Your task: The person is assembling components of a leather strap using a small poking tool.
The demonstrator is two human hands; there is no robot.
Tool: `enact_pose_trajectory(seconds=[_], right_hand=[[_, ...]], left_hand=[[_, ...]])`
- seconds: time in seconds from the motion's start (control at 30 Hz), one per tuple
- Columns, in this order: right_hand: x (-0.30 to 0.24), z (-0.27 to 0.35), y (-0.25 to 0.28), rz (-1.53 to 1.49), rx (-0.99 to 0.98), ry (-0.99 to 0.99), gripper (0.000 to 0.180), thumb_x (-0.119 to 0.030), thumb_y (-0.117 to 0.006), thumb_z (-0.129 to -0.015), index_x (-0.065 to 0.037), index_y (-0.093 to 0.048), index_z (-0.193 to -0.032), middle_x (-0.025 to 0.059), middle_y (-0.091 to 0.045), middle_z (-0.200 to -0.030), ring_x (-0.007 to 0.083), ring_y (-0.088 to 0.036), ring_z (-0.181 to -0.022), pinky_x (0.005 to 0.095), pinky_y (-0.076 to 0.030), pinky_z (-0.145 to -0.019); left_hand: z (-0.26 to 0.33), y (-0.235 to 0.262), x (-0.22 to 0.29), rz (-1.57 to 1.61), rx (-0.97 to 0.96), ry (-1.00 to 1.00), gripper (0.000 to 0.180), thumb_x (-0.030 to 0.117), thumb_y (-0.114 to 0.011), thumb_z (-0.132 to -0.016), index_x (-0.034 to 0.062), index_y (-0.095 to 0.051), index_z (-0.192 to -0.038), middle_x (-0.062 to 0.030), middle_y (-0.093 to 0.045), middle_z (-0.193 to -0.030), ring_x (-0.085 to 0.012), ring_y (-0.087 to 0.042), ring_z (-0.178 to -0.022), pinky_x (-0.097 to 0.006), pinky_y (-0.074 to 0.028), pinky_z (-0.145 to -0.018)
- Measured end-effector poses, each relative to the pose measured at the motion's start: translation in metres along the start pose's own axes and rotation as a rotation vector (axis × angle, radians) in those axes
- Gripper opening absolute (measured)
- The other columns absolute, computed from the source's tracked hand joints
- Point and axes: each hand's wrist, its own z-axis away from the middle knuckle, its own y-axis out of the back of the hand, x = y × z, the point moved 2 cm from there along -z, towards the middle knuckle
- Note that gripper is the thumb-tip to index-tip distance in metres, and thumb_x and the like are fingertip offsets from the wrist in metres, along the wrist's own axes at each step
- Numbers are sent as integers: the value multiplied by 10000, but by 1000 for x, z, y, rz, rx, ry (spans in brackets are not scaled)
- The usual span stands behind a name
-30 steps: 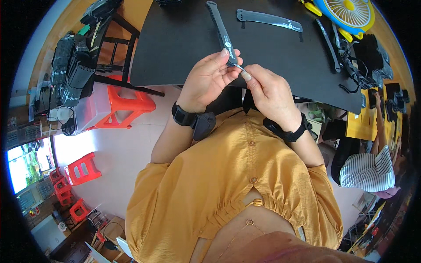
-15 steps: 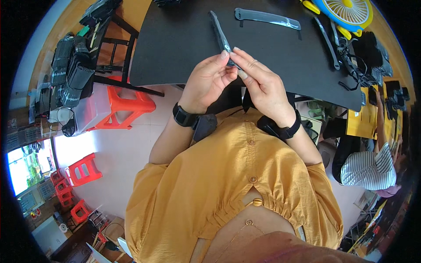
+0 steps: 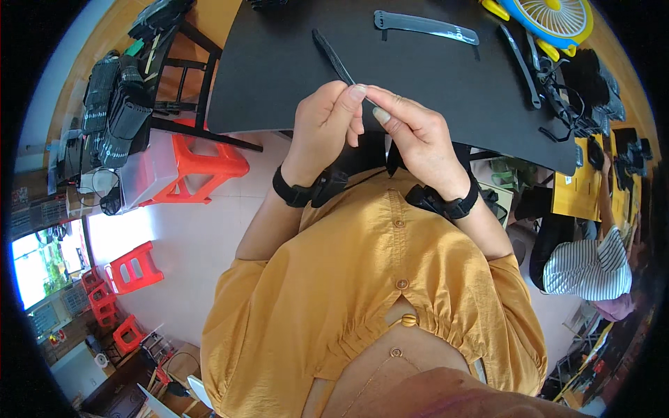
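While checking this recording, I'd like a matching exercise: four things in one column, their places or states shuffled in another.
Things
1. narrow dark strip
2. wide, glossy dark-grey strip
3. round blue-and-yellow fan
4. white shirt with dark stripes

Places or states
A. worn by a co-worker at the right
B. held up between the left hand and right hand
C. upper right of the picture
D. lying flat on the black table

Pairs: 1-B, 2-D, 3-C, 4-A

Both forearms (image 3: 268, 226) converge ahead of the torso (image 3: 369, 258). Left hand (image 3: 322, 129): thumb (image 3: 348, 104) pressed inward, fingers (image 3: 356, 130) curled. Right hand (image 3: 419, 136): thumb and extended index finger (image 3: 396, 103) pinched, fingertips just beside the left thumb.
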Motion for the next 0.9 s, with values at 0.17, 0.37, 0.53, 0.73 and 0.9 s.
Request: enact_pose_trajectory(seconds=[0.17, 0.37, 0.53, 0.73, 0.9], right_hand=[[0, 3, -3, -191, 5, -150, 334, -7, -549, -944, -77, -632, -1260, 116, -662, -1224, 196, -627, -1127, 285, -485, -955], [-2, 2, -2, -342, -20, -265, 323, -32, -547, -963, -86, -632, -1270, 76, -697, -1136, 138, -636, -1047, 258, -485, -918], [2, 2, -4, -375, -28, -305, 303, -84, -583, -964, -86, -641, -1261, 47, -708, -1032, 117, -639, -949, 255, -500, -842], [2, -5, -12, -228, 21, -93, 255, -136, -646, -936, -66, -677, -1179, 47, -697, -987, 126, -638, -915, 269, -498, -827], [13, -9, -12, -182, 59, -63, 189, -138, -676, -905, -50, -686, -1072, 55, -677, -940, 155, -633, -893, 277, -494, -795]], left_hand=[[-1, 0, -7, 114, -13, -23, 331, 234, -462, -1036, 45, -509, -770, -56, -560, -641, -96, -472, -487, -207, -383, -463], [4, 3, -8, 199, -23, 26, 340, 229, -454, -1036, 51, -495, -749, -64, -550, -624, -92, -446, -468, -208, -362, -443], [8, 1, -8, 243, 4, 0, 347, 223, -450, -1036, 57, -487, -733, -54, -524, -603, -85, -439, -458, -212, -347, -423], [13, 1, -9, 220, 35, 27, 357, 233, -438, -1038, 63, -479, -727, -50, -507, -597, -83, -424, -453, -205, -334, -414], [17, 5, -12, 317, -77, 21, 358, 237, -461, -1030, 64, -495, -718, -29, -519, -587, -66, -419, -460, -202, -320, -424]])
